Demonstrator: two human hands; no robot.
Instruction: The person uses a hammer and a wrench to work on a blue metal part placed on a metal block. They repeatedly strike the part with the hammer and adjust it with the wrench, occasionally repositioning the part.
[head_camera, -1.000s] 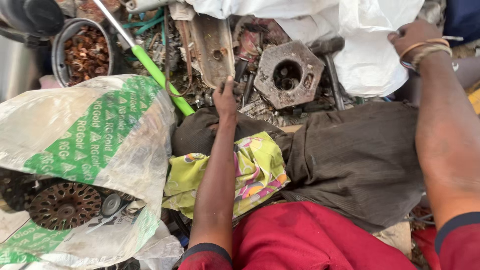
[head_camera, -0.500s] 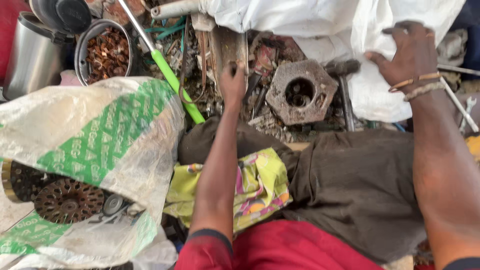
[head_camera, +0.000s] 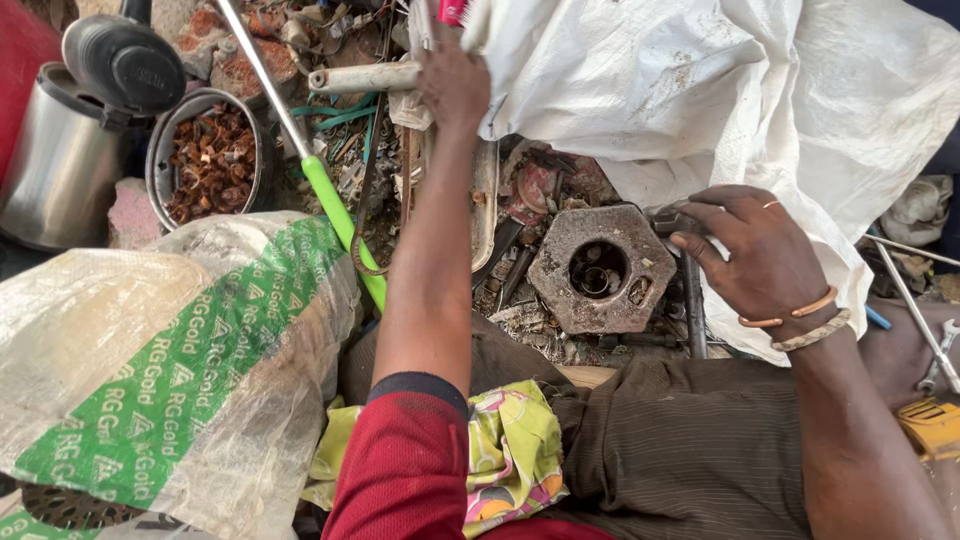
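Left hand (head_camera: 452, 85) at white sack (head_camera: 700, 90) edge, right hand (head_camera: 755, 250) beside hexagonal block (head_camera: 600, 268)

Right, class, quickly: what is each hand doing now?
Left hand: reaching into the scrap by the white sack; grip unclear.
Right hand: closed on a dark metal tool.

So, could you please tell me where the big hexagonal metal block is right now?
In the head view, the hexagonal block lies right of centre among scrap, beside the right hand and below the white sack.
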